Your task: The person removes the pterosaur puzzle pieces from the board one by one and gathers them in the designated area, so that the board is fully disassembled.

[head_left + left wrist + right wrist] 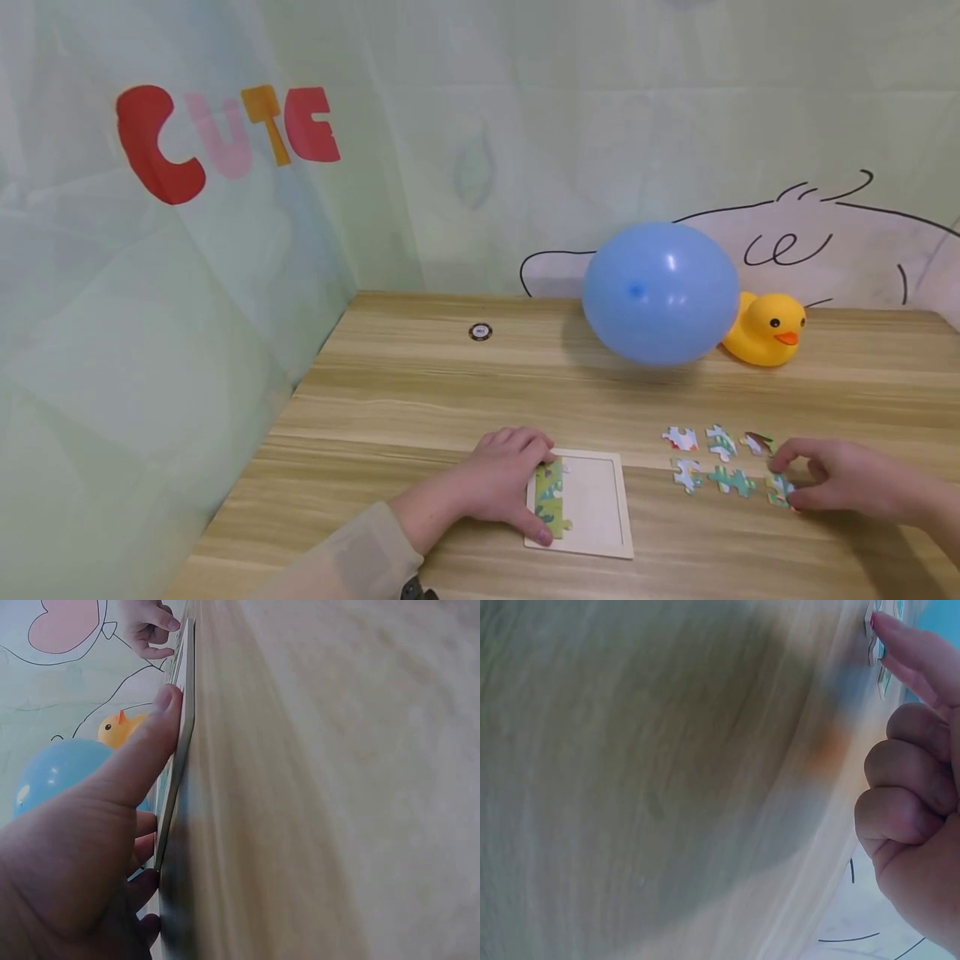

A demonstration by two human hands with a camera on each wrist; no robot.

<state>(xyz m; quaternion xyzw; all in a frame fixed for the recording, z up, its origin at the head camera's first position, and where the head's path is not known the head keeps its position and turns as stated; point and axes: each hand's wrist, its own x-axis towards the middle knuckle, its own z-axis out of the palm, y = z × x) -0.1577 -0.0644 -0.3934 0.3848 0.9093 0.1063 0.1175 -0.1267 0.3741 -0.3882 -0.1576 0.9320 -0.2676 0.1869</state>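
A square wooden puzzle tray lies on the table, with joined green puzzle pieces along its left side. My left hand holds the tray by its left edge, thumb at the near corner and fingers toward the far corner. In the left wrist view the thumb presses along the tray's rim. To the right, my right hand pinches a puzzle piece between thumb and index finger, close to the tabletop. Its other fingers are curled in toward the palm.
Several loose puzzle pieces lie in two rows between the tray and my right hand. Behind them are a blue balloon and a yellow rubber duck. A round black-and-white chip lies toward the back. Fabric walls border the table.
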